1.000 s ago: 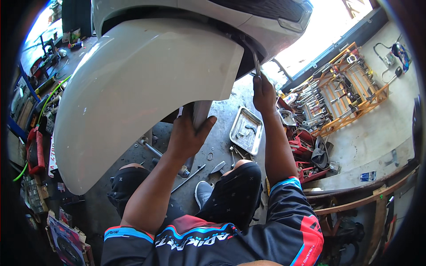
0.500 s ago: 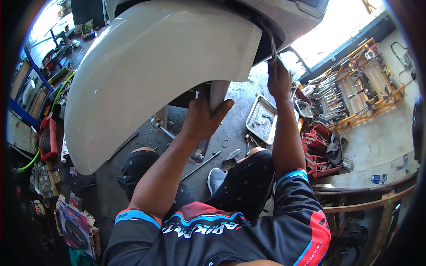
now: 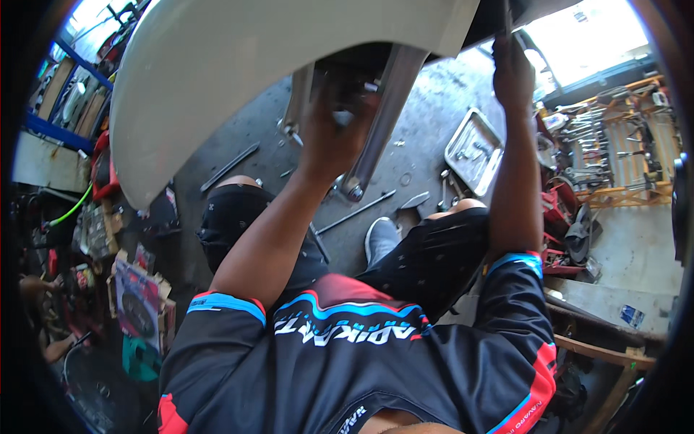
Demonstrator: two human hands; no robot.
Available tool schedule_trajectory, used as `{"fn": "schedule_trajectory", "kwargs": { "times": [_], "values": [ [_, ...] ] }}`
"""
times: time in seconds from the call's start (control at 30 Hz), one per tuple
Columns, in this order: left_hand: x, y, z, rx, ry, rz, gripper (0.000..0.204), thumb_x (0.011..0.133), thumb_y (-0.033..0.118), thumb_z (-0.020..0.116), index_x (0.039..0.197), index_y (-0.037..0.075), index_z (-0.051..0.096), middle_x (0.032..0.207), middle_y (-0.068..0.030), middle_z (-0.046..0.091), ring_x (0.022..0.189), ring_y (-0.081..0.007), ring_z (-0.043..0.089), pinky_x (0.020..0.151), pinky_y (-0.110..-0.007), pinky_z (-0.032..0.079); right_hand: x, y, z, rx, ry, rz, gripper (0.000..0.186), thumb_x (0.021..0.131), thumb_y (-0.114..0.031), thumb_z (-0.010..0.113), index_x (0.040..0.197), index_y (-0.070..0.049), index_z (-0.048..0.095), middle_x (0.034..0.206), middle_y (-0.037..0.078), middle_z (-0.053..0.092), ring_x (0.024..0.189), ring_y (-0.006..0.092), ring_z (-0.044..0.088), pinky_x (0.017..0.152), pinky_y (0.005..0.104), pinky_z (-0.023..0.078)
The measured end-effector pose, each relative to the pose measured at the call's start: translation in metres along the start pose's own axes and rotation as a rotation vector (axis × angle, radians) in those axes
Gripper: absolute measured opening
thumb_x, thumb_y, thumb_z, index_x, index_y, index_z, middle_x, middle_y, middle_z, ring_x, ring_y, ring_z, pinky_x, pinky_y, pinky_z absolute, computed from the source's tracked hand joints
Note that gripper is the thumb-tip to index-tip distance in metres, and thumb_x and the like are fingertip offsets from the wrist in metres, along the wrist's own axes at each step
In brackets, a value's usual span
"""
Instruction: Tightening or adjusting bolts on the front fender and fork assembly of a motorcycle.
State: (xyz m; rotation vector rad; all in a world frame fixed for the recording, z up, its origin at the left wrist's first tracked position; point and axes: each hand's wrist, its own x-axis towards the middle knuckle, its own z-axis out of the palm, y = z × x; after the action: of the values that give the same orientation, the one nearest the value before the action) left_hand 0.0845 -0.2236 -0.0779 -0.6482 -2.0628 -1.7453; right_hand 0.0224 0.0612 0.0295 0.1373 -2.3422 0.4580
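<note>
The left hand (image 3: 329, 137) is raised under the big cream-white body panel (image 3: 238, 79), its fingers curled about dark parts between the two silver fork tubes (image 3: 379, 123); motion blur hides exactly what it grips. The right hand (image 3: 512, 72) is closed around a thin tool shaft (image 3: 506, 18) at the panel's far right edge, where the dark underside begins. The panel sits in place over the forks, well above the floor, so the work up there looks only partly done: both hands are busy at the fittings, and loose long tools (image 3: 354, 213) and a metal tray (image 3: 473, 150) of small parts lie on the concrete floor (image 3: 426, 108) just beyond the knees. Compared with half a second ago, the left hand has moved from the panel's lower edge up into the gap between the tubes, the right hand has kept its grip, and the view has tilted upward.
</note>
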Motion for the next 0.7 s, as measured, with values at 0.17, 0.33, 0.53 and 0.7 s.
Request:
{"fn": "schedule_trajectory", "kwargs": {
  "times": [0.17,0.33,0.53,0.7],
  "values": [
    [-0.067,-0.022,-0.019,-0.118,0.64,-0.978,0.039,0.091,0.03,0.062,0.114,-0.001,0.055,0.098,-0.0118,0.06,0.084,-0.0236,0.059,0.078,-0.035,0.047,0.007,-0.015,0.005,0.122,0.041,-0.115,0.035,0.099,-0.029,0.052,0.109,0.003,0.061,0.091,0.02,0.066,0.088,0.0291,0.065,0.071,0.0374,0.05],
    [-0.07,-0.05,-0.049,-1.232,0.185,-1.255,0.028,0.101,0.013,0.044,0.12,-0.006,0.052,0.12,-0.0209,0.061,0.109,-0.0303,0.063,0.09,-0.042,0.056,0.0,0.006,-0.004,-0.292,-0.094,-0.276,0.036,0.104,-0.025,0.035,0.122,0.001,0.053,0.117,0.025,0.058,0.103,0.0447,0.056,0.09,0.0475,0.044],
    [-0.078,-0.058,-0.061,-0.941,0.231,-1.226,0.022,0.092,0.013,0.064,0.108,-0.002,0.061,0.101,-0.0123,0.067,0.091,-0.0205,0.068,0.076,-0.031,0.06,-0.012,-0.064,-0.017,0.263,-0.003,-0.057,0.043,0.104,-0.031,0.037,0.136,-0.005,0.051,0.133,0.02,0.055,0.122,0.037,0.052,0.103,0.039,0.04],
    [-0.07,-0.06,-0.055,-0.791,0.227,-1.212,0.017,0.086,0.016,0.074,0.094,0.004,0.066,0.089,-0.0061,0.069,0.08,-0.0169,0.067,0.071,-0.029,0.06,-0.003,-0.046,-0.015,0.197,-0.047,0.008,0.048,0.103,-0.036,0.037,0.14,-0.008,0.048,0.138,0.016,0.053,0.128,0.0322,0.05,0.105,0.0373,0.038]
  ]
}}
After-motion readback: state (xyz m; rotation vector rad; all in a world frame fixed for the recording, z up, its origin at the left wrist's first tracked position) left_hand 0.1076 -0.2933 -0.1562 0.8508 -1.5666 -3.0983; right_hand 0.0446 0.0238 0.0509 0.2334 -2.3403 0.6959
